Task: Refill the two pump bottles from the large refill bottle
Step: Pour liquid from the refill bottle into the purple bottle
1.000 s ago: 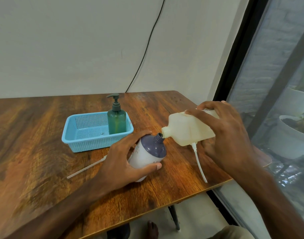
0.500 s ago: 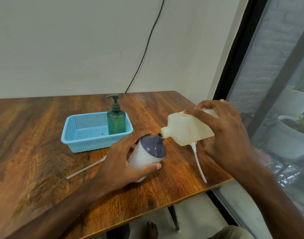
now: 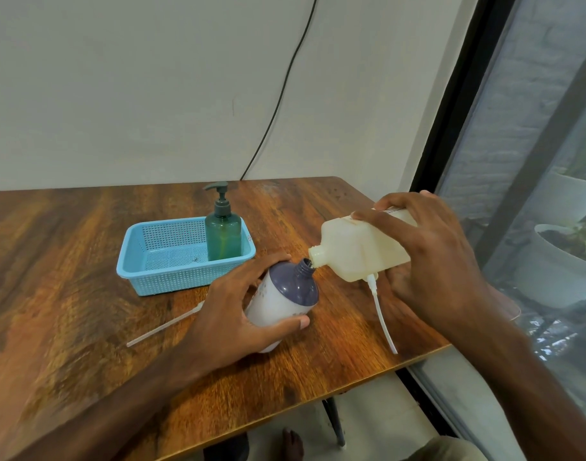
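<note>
here, left hand (image 3: pixel 231 314) wrapped round the tilted purple bottle (image 3: pixel 285 297) at the near middle of the table (image 3: pixel 68 294), right hand (image 3: pixel 431 261) gripping the tipped refill bottle (image 3: pixel 355 249), spout at its open neck, green bottle (image 3: pixel 223 236) upright in the far basket (image 3: pixel 158 277)

Plain pale wall (image 3: pixel 118 78), black cable (image 3: pixel 285 84); wooden table (image 3: pixel 52 261); dark-framed window (image 3: pixel 534 161) at right.

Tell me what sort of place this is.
Probably a room in a home or small office. A wooden table stands against a plain wall with a cable running down it, beside a large window with potted plants outside.
</note>
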`<move>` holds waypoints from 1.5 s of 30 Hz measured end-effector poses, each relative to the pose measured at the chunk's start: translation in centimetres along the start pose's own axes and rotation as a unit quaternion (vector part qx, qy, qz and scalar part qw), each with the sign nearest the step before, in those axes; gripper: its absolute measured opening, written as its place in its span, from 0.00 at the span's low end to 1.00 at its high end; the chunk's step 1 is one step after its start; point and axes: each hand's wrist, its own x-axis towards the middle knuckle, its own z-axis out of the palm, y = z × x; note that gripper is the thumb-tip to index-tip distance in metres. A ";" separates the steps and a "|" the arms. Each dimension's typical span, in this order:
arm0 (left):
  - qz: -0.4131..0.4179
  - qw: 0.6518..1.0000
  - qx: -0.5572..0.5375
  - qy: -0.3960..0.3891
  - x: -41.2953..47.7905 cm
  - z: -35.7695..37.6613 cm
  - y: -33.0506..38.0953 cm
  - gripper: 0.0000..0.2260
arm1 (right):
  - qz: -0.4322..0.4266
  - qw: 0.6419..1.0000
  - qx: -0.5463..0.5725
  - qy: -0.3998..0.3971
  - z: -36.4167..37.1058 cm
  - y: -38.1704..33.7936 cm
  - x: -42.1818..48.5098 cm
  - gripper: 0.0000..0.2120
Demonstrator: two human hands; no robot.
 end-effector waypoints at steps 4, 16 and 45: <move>0.001 1.000 -0.003 0.000 0.0 0.0 -0.1 0.38 | 0.004 1.000 -0.002 -0.002 -0.1 -0.2 0.0 0.42; 0.003 1.000 -0.011 0.001 0.0 0.0 -0.1 0.38 | -0.003 1.000 -0.011 0.002 0.0 -0.1 0.3 0.41; 0.000 1.000 -0.022 0.000 0.0 -0.1 0.1 0.38 | -0.021 0.999 -0.042 -0.017 -0.9 -0.5 1.2 0.41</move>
